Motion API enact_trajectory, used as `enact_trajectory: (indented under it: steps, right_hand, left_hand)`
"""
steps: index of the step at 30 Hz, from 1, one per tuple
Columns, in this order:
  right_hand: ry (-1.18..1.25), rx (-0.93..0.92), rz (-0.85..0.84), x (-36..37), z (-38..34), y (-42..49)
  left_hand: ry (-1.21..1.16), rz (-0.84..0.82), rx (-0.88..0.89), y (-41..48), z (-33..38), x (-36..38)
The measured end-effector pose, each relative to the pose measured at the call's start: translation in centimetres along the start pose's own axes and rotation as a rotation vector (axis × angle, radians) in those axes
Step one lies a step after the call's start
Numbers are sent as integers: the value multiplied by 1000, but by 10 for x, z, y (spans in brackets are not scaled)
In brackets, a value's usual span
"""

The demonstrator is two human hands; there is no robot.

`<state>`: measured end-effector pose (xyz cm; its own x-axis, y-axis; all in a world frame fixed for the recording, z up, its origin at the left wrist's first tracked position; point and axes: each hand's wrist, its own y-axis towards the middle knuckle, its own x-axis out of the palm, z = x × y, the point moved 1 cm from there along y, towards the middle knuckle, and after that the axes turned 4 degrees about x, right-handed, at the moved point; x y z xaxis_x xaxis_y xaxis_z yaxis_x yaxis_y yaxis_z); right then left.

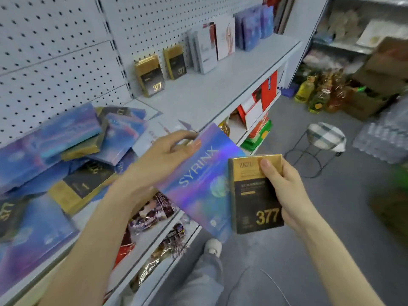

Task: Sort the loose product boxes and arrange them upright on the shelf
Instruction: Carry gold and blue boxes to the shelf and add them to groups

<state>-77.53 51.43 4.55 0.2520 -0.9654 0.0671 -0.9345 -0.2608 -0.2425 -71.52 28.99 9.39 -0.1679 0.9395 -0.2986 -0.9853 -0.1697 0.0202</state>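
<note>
At centre frame, the left hand gripped a purple box by its upper end, thumb across the printed face and fingers curled behind. Lower centre-right, the right hand held a gold box, thumb on the front and fingers wrapped round the edge. Both boxes were off the shelf, the gold one overlapping the purple one's corner. A loose pile lay jumbled flat at the left of frame. Upright stock stood along the back: a gold pair at upper centre, white boxes beside it, blue boxes toward upper right.

Judgement: sorting was part done and placement was the step in hand. The gold box should go just beside the matching pair, base down first, front facing out, close against its neighbour. Thin boxes likely tip, so release only once it stands. The purple box belongs with the far blue group and is best placed separately, one hand at a time.
</note>
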Motion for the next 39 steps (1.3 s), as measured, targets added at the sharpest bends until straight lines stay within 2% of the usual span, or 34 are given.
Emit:
enact_trajectory:
  steps: [2, 3, 6, 7, 10, 12, 15, 20, 24, 27, 32, 35, 39]
  right_hand:
    - [43, 36, 48, -10, -4, 31]
    - [67, 52, 64, -12, -7, 49]
    - [136, 72, 67, -5, -20, 110]
    - [154, 88, 62, 1, -23, 129]
    - [165, 151, 21, 24, -26, 183]
    - [179, 204, -19, 36, -30, 216]
    - [160, 260, -95, 40, -39, 261]
    - [3, 255, -170, 24, -72, 350]
    - [-129, 93, -295, 26, -98, 428]
    - [-287, -39, -497, 34, -115, 477]
    - [-598, -280, -813, 65, -144, 539]
    - [-605, -312, -852, 105, -158, 569]
    - [-788, -592, -920, 160, -167, 599]
  left_hand:
    - [-36, -13, -38, 24, -11, -2]
    - [-167, 9, -49, 36, -19, -3]
    - [-851, 256, -230, 72, -38, 9]
    - [-988, 309, -263, 84, -42, 16]
    - [-1105, 375, -255, 121, -51, 43]
    - [-1064, 550, -326, 148, -53, 47]
    - [-1007, 807, -281, 178, -63, 36]
    - [-837, 1022, -158, 202, -69, 10]
    - [-775, 1265, -179, 220, -75, 19]
    - [-800, 1408, -163, 240, -76, 38]
    - [-796, 1512, -180, 273, -69, 77]
    - [-803, 1578, -187, 284, -62, 94]
    - [-823, 1672, -187, 294, -61, 100]
